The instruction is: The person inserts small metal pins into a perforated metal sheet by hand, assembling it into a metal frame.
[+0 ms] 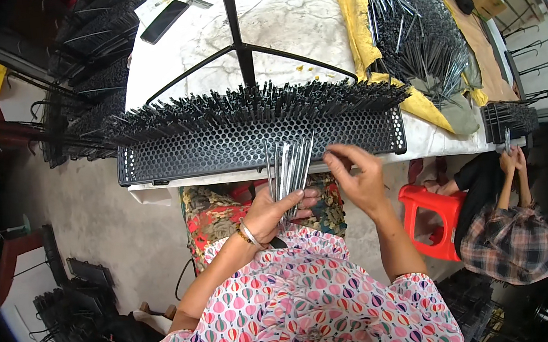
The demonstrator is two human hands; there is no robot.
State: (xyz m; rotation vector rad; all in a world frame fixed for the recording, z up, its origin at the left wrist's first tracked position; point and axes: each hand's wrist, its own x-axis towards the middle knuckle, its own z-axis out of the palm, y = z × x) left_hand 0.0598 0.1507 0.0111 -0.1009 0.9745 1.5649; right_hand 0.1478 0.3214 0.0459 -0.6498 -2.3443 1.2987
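Note:
My left hand (277, 210) is closed round a loose bundle of thin, silvery metal rods (294, 165), their ends fanning upward. Just right of the bundle, my right hand (361, 178) is raised with thumb and forefinger pinched together. Whatever lies in that pinch is too small to make out. Directly beyond both hands stands a black perforated metal rack (198, 154), its face dotted with round holes. Dense rows of dark rods (213, 112) fill its far part, while the near holes show bare. The upper rods in my left hand overlap the rack's front edge.
Yellow and green cloth (355, 23) surrounds a heap of loose rods (417, 33) on the right of the white-covered table (283, 11). A phone (164, 22) lies back left. At right, another person (516, 248) works near a smaller rack (510, 119), beside a red stool (420, 212).

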